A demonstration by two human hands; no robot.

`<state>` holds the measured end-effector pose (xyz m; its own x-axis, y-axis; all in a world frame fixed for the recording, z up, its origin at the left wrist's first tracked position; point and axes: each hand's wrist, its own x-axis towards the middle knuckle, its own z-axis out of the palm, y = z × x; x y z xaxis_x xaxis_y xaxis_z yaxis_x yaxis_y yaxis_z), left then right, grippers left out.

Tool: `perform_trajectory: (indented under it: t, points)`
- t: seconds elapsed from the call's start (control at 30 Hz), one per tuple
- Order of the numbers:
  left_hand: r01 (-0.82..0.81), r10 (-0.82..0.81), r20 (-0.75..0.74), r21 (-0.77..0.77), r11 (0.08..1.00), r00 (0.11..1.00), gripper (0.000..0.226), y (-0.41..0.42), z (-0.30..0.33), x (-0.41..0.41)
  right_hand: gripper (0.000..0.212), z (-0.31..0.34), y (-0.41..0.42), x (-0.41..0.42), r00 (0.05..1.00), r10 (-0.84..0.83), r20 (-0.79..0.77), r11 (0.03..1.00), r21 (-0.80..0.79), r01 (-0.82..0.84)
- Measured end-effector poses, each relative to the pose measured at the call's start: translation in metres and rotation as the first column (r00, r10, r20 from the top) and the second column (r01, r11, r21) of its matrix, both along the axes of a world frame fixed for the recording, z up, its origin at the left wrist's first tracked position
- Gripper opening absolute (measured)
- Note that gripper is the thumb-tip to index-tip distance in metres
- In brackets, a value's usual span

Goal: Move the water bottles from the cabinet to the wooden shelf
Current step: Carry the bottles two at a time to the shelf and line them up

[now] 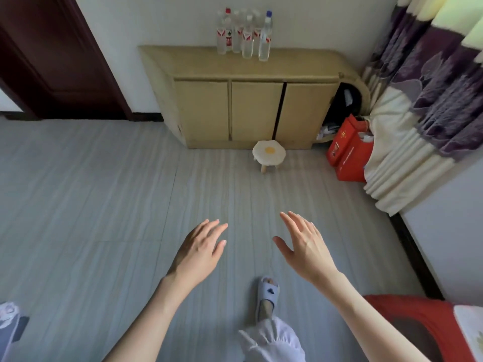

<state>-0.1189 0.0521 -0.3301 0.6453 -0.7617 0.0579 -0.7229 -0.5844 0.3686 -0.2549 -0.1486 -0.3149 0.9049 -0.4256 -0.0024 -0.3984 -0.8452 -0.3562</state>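
Note:
Several clear water bottles (244, 32) with red-and-white labels stand upright in a cluster on top of a low tan cabinet (256, 111) against the far wall. One at the right has a blue cap, one at the left a red cap. My left hand (202, 250) and my right hand (304, 244) are stretched forward over the grey floor, fingers straight and spread, holding nothing. Both hands are well short of the cabinet. No wooden shelf is in view.
A small stool (269, 154) with an egg-shaped cushion stands in front of the cabinet. Red bags (350, 150) and a purple-and-cream curtain (423, 105) are at the right. A dark door (52, 56) is at the left. My slippered foot (268, 296) is on the floor.

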Motion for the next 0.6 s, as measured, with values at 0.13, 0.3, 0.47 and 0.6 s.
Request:
perform_trajectory:
  t: [0.13, 0.3, 0.47, 0.6]
  points:
    - [-0.042, 0.042, 0.006, -0.023, 0.999, 0.999, 0.049, -0.073, 0.007, 0.059, 0.070, 0.006, -0.078, 0.066, 0.999, 0.041, 0.005, 0.999, -0.013, -0.041]
    - [-0.093, 0.093, -0.002, -0.096, 0.991, 0.996, 0.049, -0.179, 0.040, 0.144, 0.057, 0.038, -0.191, 0.161, 0.996, 0.049, 0.076, 0.998, -0.039, -0.046]
    - [-0.123, 0.120, -0.033, -0.103, 0.987, 0.992, 0.049, -0.243, 0.039, 0.222, 0.053, 0.043, -0.257, 0.245, 0.994, 0.073, 0.086, 0.997, -0.041, -0.069]
    - [-0.122, 0.117, -0.066, -0.071, 0.990, 0.991, 0.051, -0.277, 0.024, 0.289, 0.054, 0.027, -0.292, 0.312, 0.995, 0.093, 0.039, 0.995, -0.030, -0.092]
